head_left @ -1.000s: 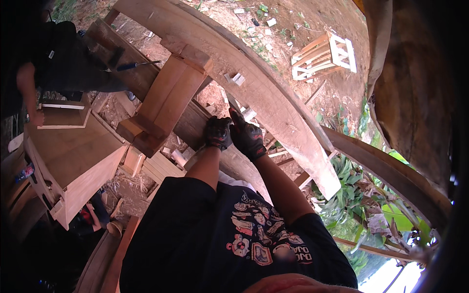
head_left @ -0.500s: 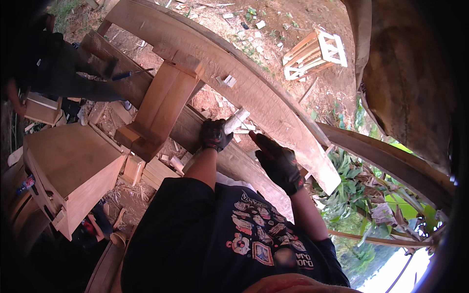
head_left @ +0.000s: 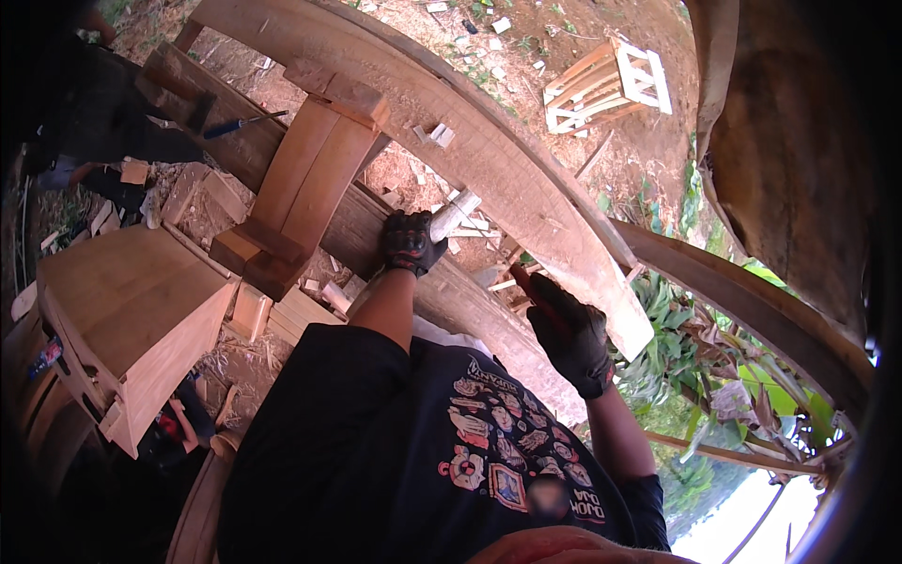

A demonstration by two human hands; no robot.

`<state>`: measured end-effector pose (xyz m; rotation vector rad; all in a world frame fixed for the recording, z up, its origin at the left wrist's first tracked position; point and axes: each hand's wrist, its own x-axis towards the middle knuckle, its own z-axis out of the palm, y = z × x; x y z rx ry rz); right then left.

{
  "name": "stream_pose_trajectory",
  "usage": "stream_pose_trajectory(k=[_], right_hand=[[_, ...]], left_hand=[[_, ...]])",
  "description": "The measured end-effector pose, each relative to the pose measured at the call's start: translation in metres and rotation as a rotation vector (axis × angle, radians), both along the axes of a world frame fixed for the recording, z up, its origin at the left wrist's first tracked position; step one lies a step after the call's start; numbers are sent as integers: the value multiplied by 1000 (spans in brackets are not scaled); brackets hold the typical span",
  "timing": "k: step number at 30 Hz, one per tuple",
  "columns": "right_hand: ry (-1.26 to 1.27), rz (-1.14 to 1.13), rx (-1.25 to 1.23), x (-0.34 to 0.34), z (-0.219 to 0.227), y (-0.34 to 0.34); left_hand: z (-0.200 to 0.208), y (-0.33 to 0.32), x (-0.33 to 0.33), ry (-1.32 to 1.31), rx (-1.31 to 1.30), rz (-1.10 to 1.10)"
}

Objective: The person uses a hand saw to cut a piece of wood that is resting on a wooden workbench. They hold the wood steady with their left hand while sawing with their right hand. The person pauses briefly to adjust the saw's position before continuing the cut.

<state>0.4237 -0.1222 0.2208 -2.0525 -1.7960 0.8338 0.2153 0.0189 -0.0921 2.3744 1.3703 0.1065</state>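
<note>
My left hand (head_left: pixel 412 242), in a black glove, is closed round a pale, rounded length that looks like wood (head_left: pixel 456 215). One end of it sticks out from the fist toward the long plank (head_left: pixel 521 193). My right hand (head_left: pixel 568 331), gloved with bare fingertips, is held apart to the right, fingers stretched out and holding nothing. Below the hands runs a second, nearer plank (head_left: pixel 460 305). To the left of my left hand, a brown jointed wooden piece (head_left: pixel 305 179) rests across the two planks.
A boxy wooden cabinet (head_left: pixel 136 287) stands at the left, beside offcuts (head_left: pixel 249 310). A blue-handled tool (head_left: pixel 232 125) lies on the plank near another person (head_left: pixel 89 103). Far right are a slatted wooden frame (head_left: pixel 611 86), a beam (head_left: pixel 742 291) and leafy plants (head_left: pixel 667 329).
My right hand has moved right and slightly nearer, away from the pale length. My left hand keeps its hold. The other person has shifted at the far left.
</note>
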Motion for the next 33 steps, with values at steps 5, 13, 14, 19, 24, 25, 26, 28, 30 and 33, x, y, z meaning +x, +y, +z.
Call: stream_pose_trajectory(k=[5,13,14,19,24,25,26,28,30,33], right_hand=[[112,40,117,-9,-86,49],[-3,-66,-142,-74,-219,124],[-30,-36,-137,-76,-214,125],[61,37,100,-30,-179,113],[101,55,129,-8,-83,64],[68,24,79,-8,-58,51],[42,5,34,-9,-31,40],[40,-17,-5,-2,-3,16],[50,-74,-1,3,14,-10],[-66,-3,-8,-3,34,-16]], left_hand=[[-4,2,0,-40,-5,7],[-33,5,-8,-15,12,-69],[-48,-5,-12,-51,107,-71],[11,8,2,58,-169,-16],[-1,2,1,58,-121,-4],[-4,-1,3,36,-55,-6],[-10,-3,2,20,16,5],[-13,-4,-3,23,81,37],[-11,-4,-1,22,59,28],[-14,-3,1,18,52,8]])
